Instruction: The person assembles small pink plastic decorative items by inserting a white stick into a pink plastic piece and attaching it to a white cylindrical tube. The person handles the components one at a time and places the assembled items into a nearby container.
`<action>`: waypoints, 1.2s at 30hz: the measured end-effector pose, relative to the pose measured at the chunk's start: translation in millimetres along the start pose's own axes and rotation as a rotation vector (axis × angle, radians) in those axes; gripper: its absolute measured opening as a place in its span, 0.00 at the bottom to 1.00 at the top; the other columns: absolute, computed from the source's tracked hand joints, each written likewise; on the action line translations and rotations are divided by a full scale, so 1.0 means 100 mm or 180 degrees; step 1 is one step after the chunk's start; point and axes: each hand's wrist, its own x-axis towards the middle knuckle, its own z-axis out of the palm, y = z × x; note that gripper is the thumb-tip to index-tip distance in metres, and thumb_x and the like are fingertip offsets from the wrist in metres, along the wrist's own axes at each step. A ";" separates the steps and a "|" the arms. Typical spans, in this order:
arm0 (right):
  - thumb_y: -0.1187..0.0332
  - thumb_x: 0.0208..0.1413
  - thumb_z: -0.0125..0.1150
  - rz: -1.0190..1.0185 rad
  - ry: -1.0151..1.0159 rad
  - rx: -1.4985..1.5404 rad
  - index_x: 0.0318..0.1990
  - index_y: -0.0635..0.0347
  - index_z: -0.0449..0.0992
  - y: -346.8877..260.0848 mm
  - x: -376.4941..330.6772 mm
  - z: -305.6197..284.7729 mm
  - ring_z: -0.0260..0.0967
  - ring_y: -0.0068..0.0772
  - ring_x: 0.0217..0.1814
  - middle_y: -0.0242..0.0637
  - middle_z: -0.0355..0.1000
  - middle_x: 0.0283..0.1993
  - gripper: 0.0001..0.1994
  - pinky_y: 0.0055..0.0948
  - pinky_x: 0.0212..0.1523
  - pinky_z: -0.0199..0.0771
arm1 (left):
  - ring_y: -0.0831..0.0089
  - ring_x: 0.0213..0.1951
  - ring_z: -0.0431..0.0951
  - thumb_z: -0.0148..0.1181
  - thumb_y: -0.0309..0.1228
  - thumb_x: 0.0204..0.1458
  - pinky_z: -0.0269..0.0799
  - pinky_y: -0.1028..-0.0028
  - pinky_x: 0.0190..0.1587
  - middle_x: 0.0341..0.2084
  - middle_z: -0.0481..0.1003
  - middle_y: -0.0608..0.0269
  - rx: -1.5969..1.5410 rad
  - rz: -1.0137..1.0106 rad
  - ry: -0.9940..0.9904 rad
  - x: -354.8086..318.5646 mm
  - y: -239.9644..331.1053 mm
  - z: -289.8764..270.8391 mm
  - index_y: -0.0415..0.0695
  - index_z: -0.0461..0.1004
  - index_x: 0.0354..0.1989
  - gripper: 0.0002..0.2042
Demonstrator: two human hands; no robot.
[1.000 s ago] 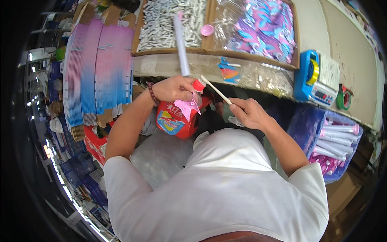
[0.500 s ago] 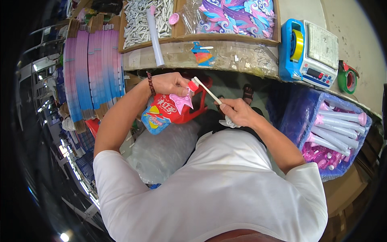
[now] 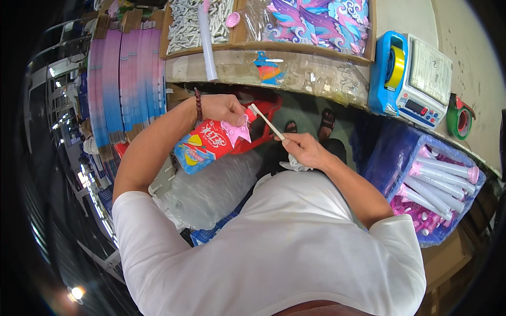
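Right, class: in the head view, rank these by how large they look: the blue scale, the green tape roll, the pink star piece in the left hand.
1. Blue scale, clearly largest.
2. Green tape roll and pink star piece look alike; the fisheye rim bends the roll, so no ranking.

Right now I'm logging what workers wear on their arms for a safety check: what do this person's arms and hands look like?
Both forearms are bare, with no gloves on the left hand or the right hand. Short white T-shirt sleeves cover only the upper arms. A dark beaded bracelet circles the left wrist. No watch or rings can be made out on the fingers.
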 end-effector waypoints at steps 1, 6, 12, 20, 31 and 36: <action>0.64 0.65 0.47 -0.0010 0.0001 -0.0044 0.54 0.65 0.72 -0.03 -0.01 -0.02 0.53 0.14 0.27 0.23 0.59 0.24 0.17 0.19 0.28 0.59 | 0.81 0.31 0.71 0.62 0.38 0.54 0.67 0.75 0.34 0.25 0.74 0.69 0.0191 0.0149 0.0097 -0.01 -0.01 0.01 0.37 0.79 0.31 0.14; 0.64 0.63 0.49 -0.0092 0.0168 -0.0278 0.53 0.63 0.73 -0.29 -0.08 -0.14 0.55 0.20 0.25 0.29 0.63 0.22 0.16 0.25 0.28 0.61 | 0.68 0.48 0.70 0.64 0.40 0.51 0.64 0.67 0.53 0.36 0.77 0.61 0.0702 0.1056 0.0534 -0.16 0.14 0.22 0.40 0.81 0.34 0.14; 0.65 0.63 0.49 -0.0549 0.0049 0.0363 0.51 0.63 0.75 -0.83 -0.18 -0.18 0.61 0.19 0.25 0.29 0.65 0.21 0.16 0.24 0.27 0.63 | 0.63 0.52 0.67 0.66 0.38 0.49 0.59 0.65 0.58 0.48 0.71 0.55 0.1014 0.1981 0.1445 -0.48 0.15 0.48 0.40 0.81 0.33 0.12; 0.60 0.65 0.44 -0.0440 -0.0455 0.2181 0.55 0.69 0.68 -0.98 0.05 -0.16 0.58 0.25 0.12 0.35 0.63 0.16 0.21 0.23 0.15 0.58 | 0.64 0.52 0.70 0.63 0.27 0.50 0.65 0.66 0.56 0.50 0.70 0.50 0.0065 0.3119 0.2556 -0.90 -0.58 0.32 0.36 0.79 0.32 0.07; 0.58 0.64 0.46 -0.0774 0.0572 0.2273 0.55 0.64 0.68 -0.96 0.59 0.37 0.56 0.26 0.13 0.32 0.62 0.17 0.20 0.25 0.15 0.56 | 0.64 0.55 0.69 0.60 0.39 0.55 0.64 0.68 0.57 0.51 0.70 0.56 0.0386 0.3683 0.4530 -1.33 -1.61 -1.18 0.39 0.80 0.38 0.14; 0.56 0.63 0.47 -0.0779 0.1029 0.1993 0.54 0.63 0.68 -1.06 0.71 0.56 0.56 0.26 0.13 0.32 0.62 0.17 0.21 0.25 0.15 0.56 | 0.63 0.57 0.68 0.62 0.39 0.54 0.62 0.68 0.59 0.52 0.69 0.56 0.0325 0.3840 0.4699 -1.10 -1.94 -1.65 0.41 0.81 0.37 0.13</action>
